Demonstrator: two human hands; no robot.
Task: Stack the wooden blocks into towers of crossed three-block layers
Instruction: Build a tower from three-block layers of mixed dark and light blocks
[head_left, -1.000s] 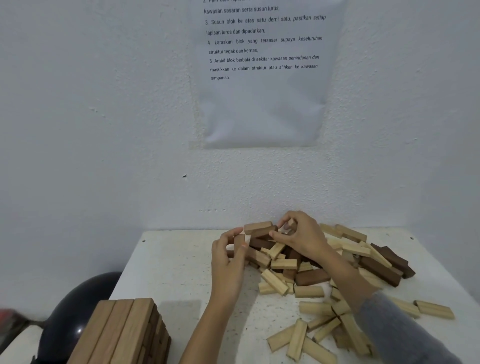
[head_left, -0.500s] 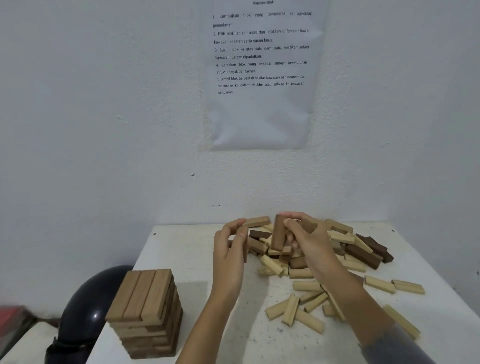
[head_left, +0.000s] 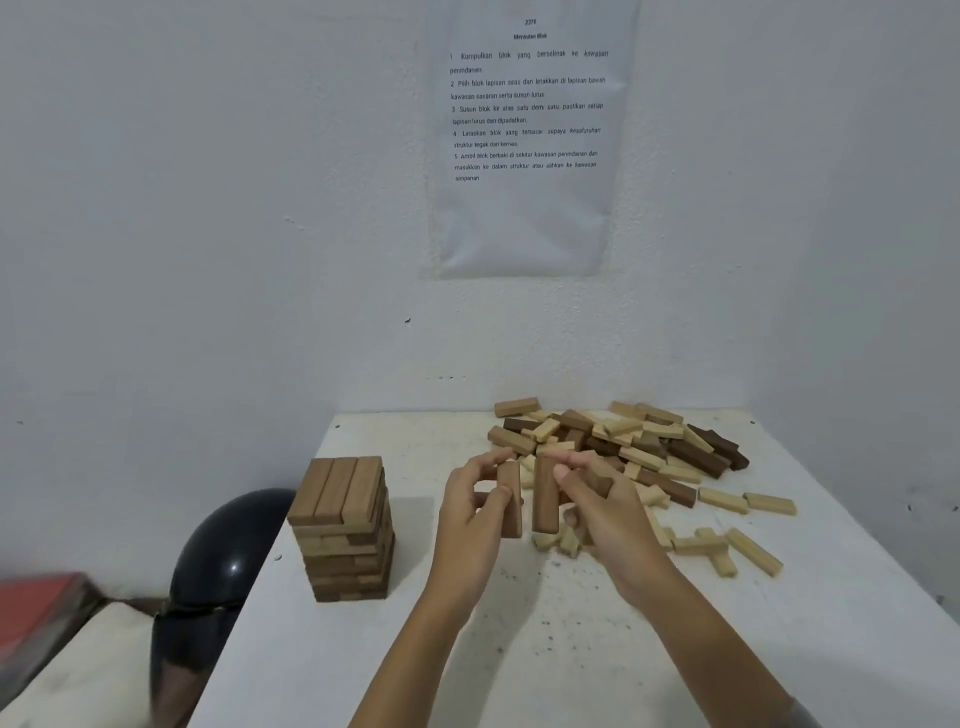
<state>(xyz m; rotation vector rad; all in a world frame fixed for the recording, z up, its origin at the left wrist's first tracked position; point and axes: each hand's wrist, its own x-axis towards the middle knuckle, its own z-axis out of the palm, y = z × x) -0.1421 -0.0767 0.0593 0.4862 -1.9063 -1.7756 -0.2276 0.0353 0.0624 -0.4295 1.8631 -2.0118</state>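
Observation:
A finished tower (head_left: 343, 527) of crossed brown layers stands on the left part of the white table (head_left: 519, 649). A loose pile of light and dark wooden blocks (head_left: 623, 441) lies at the back right. My left hand (head_left: 470, 512) pinches a brown block (head_left: 511, 499) held upright. Right beside it my right hand (head_left: 605, 512) grips another brown block (head_left: 545, 493), also upright. Both hands hover above the table in front of the pile, the two blocks almost touching.
Several light blocks (head_left: 727, 545) lie scattered on the right of the table. A black round helmet-like object (head_left: 223, 551) sits left of the table's edge, with something red (head_left: 36, 603) further left. A printed sheet (head_left: 527, 135) hangs on the wall behind.
Both hands have drawn back from the pile toward me, each carrying a brown block upright. The view has tilted so the whole tower now shows.

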